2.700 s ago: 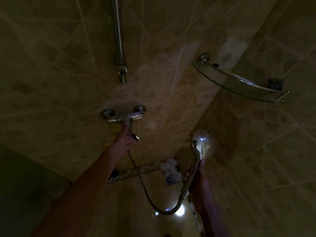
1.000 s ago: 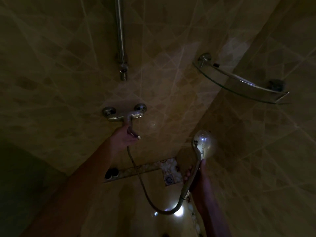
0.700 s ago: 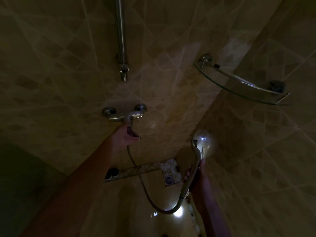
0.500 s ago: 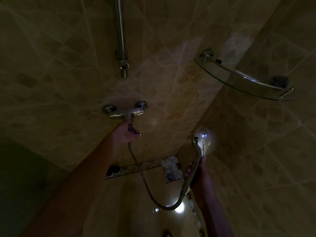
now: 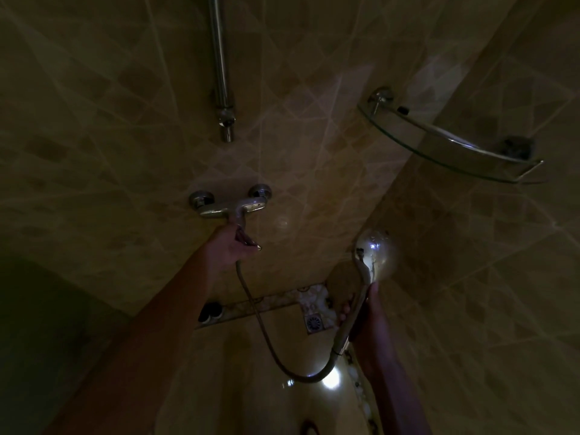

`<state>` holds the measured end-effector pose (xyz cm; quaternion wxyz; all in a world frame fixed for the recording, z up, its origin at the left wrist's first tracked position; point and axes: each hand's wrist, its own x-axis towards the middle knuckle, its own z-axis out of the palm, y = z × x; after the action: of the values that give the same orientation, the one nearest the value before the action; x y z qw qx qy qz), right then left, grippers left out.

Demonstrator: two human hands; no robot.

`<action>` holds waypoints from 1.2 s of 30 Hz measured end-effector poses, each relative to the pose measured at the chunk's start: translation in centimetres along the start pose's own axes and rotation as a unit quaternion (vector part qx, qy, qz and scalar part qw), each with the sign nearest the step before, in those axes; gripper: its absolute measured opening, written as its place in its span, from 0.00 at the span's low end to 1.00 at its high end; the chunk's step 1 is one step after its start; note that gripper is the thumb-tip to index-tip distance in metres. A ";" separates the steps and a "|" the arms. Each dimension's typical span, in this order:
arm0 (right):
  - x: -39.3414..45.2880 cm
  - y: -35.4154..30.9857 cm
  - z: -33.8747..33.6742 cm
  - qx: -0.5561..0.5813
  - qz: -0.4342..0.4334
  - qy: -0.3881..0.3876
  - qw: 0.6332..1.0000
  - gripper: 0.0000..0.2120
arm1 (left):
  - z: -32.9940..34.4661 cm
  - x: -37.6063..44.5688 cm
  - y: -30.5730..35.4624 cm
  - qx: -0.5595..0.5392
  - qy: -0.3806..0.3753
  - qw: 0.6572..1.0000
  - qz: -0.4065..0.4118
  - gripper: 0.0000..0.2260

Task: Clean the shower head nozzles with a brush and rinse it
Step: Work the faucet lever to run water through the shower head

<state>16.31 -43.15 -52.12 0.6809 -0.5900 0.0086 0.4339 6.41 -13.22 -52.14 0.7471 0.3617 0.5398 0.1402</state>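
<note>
Near the tiled corner, at the right of the view, the right hand (image 5: 365,312) is gripping the handle of the shower head (image 5: 375,254), fingers curled round it. Its long axis is running from the hose joint at lower left up to the round chrome head at upper right, so the head is pointing up toward the corner, its shiny back facing the camera and the nozzle face turned away out of sight. The hose (image 5: 266,337) is sagging in a loop from the handle back up to the mixer tap (image 5: 229,205) on the wall. The left hand (image 5: 230,246) is grasping the tap lever (image 5: 248,240), fingers closed about it. Compared with the frames from moments ago, both hands are keeping the same holds; the shower head is sitting in much the same spot and at the same tilt, and the lever is looking barely changed. Above, a glass corner shelf (image 5: 445,142) and a riser rail (image 5: 221,67) are showing.
</note>
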 end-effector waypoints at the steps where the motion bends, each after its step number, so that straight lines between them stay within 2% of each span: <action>1: 0.0 -0.2 0.3 0.002 -0.004 0.007 1.000 0.30 | 0.1 0.0 0.1 -0.003 0.004 1.000 0.003 0.12; 3: 0.0 -0.2 0.2 -0.009 -0.014 0.003 1.000 0.31 | 0.2 -0.6 0.4 0.008 -0.004 1.000 0.010 0.13; 10: -0.1 -0.7 0.5 -0.007 -0.010 0.003 1.000 0.29 | 0.3 0.2 0.6 -0.054 0.000 0.999 -0.001 0.14; 13: 0.0 -0.8 0.7 -0.006 -0.005 0.006 1.000 0.29 | 0.4 0.7 0.6 -0.040 -0.004 0.999 0.004 0.14; 19: -0.1 -1.1 0.8 -0.002 0.001 0.012 1.000 0.29 | 0.6 1.2 -0.4 -0.059 0.005 0.998 0.015 0.08; 25: -0.6 -1.7 0.6 0.011 0.001 0.023 1.000 0.28 | 1.6 1.1 -0.6 -0.117 0.022 0.993 0.019 0.14; 28: -1.2 -1.7 0.6 -0.011 0.002 0.027 1.000 0.30 | 0.8 0.7 -0.7 -0.083 -0.001 0.996 0.029 0.14; 30: -1.7 -1.7 0.5 -0.024 -0.002 0.020 1.000 0.29 | 0.2 0.8 -1.1 -0.015 -0.004 0.999 0.044 0.14; 34: -2.8 -2.2 0.0 -0.038 -0.014 0.007 0.999 0.21 | -0.4 0.1 -1.3 0.130 0.063 0.986 0.081 0.23; 36: -3.2 -2.6 -0.1 -0.060 -0.034 0.017 0.997 0.14 | -1.1 -1.1 -1.1 0.213 0.103 0.967 0.098 0.23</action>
<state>15.95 -44.90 -48.42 0.6582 -0.6373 -0.0263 0.3999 4.76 -14.23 -52.28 0.5757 0.5469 0.5936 0.1309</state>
